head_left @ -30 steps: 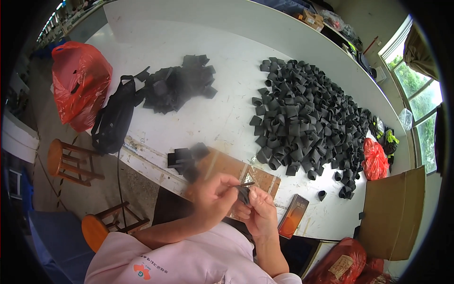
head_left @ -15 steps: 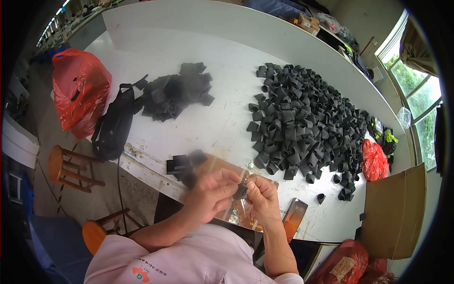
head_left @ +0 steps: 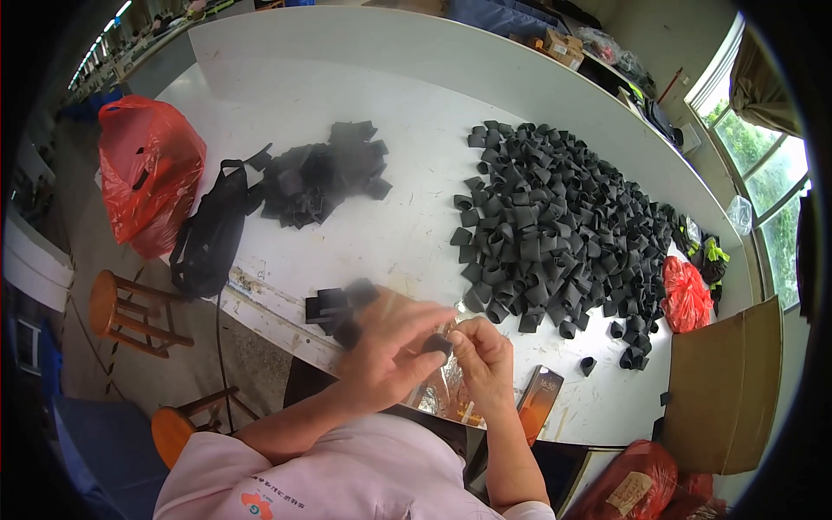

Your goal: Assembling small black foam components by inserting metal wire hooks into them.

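Observation:
My left hand and my right hand meet over the near edge of the white table. Between their fingertips is one small black piece, pinched from both sides. A small stack of flat black pieces lies just left of my left hand. A large heap of curled black pieces spreads across the table beyond my right hand. A second pile of flat black pieces sits farther back on the left. A shiny clear wrapper lies under my hands.
An orange phone lies by my right wrist. A black bag hangs off the table's left edge beside a red plastic bag. Wooden stools stand below. A cardboard box and another red bag sit at the right.
My hands have stayed over the near table edge, working the small black piece between the fingers. My left hand has moved a little over the small stack.

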